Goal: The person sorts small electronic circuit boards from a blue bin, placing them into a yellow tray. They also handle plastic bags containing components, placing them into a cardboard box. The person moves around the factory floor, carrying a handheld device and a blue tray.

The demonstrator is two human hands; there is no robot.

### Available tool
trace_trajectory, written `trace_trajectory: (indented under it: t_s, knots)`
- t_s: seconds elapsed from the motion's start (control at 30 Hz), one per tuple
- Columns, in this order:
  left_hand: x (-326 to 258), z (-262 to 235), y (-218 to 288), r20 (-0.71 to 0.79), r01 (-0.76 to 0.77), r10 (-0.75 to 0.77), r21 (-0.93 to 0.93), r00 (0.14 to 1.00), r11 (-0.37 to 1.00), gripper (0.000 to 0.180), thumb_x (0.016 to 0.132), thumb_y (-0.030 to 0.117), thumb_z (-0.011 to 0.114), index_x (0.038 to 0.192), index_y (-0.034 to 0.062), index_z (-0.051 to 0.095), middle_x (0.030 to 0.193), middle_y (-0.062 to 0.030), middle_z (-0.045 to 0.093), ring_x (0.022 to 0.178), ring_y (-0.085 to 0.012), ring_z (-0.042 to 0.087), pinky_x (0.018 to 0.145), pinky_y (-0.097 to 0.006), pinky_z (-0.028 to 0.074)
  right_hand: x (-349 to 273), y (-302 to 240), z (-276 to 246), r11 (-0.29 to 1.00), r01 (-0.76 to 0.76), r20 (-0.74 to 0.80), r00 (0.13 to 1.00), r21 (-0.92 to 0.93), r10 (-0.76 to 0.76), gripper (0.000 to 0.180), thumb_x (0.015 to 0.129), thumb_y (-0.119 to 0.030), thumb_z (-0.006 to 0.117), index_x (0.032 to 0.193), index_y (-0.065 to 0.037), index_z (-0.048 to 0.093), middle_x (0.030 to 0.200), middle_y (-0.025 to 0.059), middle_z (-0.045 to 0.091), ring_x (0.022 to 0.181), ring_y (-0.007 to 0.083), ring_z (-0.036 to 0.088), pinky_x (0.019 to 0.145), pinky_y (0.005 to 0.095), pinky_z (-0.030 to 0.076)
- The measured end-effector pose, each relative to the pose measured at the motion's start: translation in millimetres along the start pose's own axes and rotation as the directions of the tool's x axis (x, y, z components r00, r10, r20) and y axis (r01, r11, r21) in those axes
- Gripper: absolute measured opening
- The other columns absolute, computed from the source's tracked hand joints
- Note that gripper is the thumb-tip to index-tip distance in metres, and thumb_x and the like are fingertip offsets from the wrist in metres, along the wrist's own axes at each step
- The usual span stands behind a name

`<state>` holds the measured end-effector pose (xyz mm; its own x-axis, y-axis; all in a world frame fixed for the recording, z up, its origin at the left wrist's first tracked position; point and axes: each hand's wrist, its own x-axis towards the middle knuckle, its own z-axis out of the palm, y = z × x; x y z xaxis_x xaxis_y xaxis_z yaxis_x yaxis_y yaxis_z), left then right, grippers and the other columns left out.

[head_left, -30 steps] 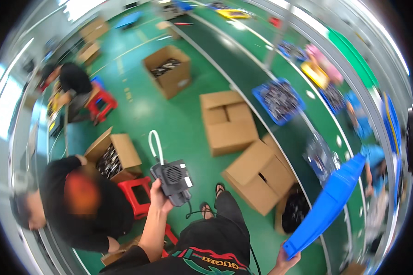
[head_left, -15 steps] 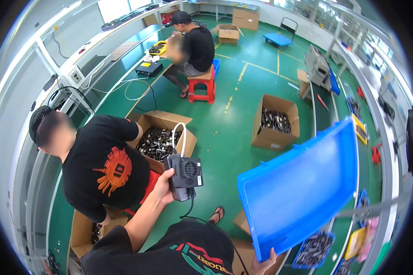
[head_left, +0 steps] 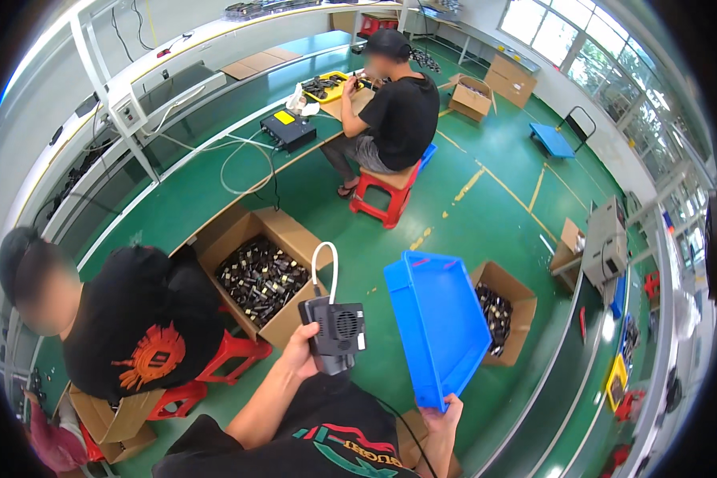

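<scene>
My left hand (head_left: 299,354) grips a dark grey box-shaped device (head_left: 334,331) with a round vent grille and a white looped cable (head_left: 324,259) rising from its top. My right hand (head_left: 441,414) holds the near edge of a blue plastic tray (head_left: 436,323), tilted up on edge to the right of the device. Both forearms come up from my black printed shirt at the bottom. The tray looks empty.
An open cardboard box (head_left: 256,275) of small black parts sits on the green floor ahead, another box (head_left: 500,317) behind the tray. A person in black (head_left: 127,323) sits at my left on a red stool (head_left: 221,362). Another person (head_left: 394,111) sits at a long workbench (head_left: 207,171) farther off.
My view has swung round; the seated people and boxes have shifted. The blue tray has moved from my far right to close beside the device, now seen more edge-on. Left hand still holds the device.
</scene>
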<state>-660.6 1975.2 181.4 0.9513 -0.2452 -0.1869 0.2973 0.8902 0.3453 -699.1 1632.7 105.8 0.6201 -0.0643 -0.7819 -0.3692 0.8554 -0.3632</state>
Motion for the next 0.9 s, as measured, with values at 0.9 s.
trace_trajectory:
  t_s: [0.9]
  knots:
    - [816.8, 136.2, 43.5, -0.113, -0.092, 0.093, 0.016, 0.989, 0.996, 0.074, 0.074, 0.045, 0.072, 0.133, 0.0065, 0.049, 0.127, -0.0149, 0.057, 0.112, -0.0296, 0.059, 0.099, -0.049, 0.046, 542.3, -513.4, 430.4, 0.979, 0.202, 0.306, 0.933, -0.017, -0.187, 0.082, 0.054, -0.005, 0.048, 0.135, 0.005, 0.038, 0.128, 0.019, 0.052, 0.121, 0.0409, 0.048, 0.103, 0.0535, 0.043]
